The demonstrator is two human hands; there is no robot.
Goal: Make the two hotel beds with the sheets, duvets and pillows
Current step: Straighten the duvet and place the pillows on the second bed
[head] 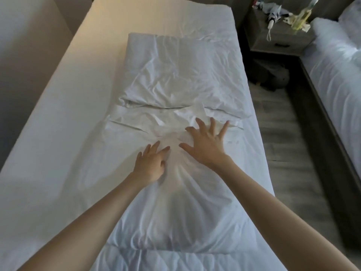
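Near bed (58, 153): white sheet already on, looks smooth and tucked along the left side, mattress covered. Second bed (336, 79) at right edge, only partly in frame, white bedding on it, state unclear. Two white pillows lie end to end down the middle of the near bed: far pillow (175, 71) toward the head, cased but creased; near pillow (175, 212) under the hands, its loose pillowcase end (136, 126) flat and wrinkled where the two meet. Quilted white layer at the bottom edge, likely the duvet (175, 261), touching the near pillow, not spread. Nightstand (281, 40) between the beds. Right hand (207, 147) flat on the pillowcase end, fingers straight and spread wide, pressing the cloth. Left hand (150, 167) just beside it on the near pillow, fingers lightly bent and resting on the fabric, thumb tucked in; no clear pinch. Folded umbrella (273, 14) and a yellowish bottle (301, 16) on the nightstand. Judgement: mid-task; sheet done on this bed, pillow casing at the smoothing stage. Left to do: set the pillows at the head, spread the duvet, check the second bed.
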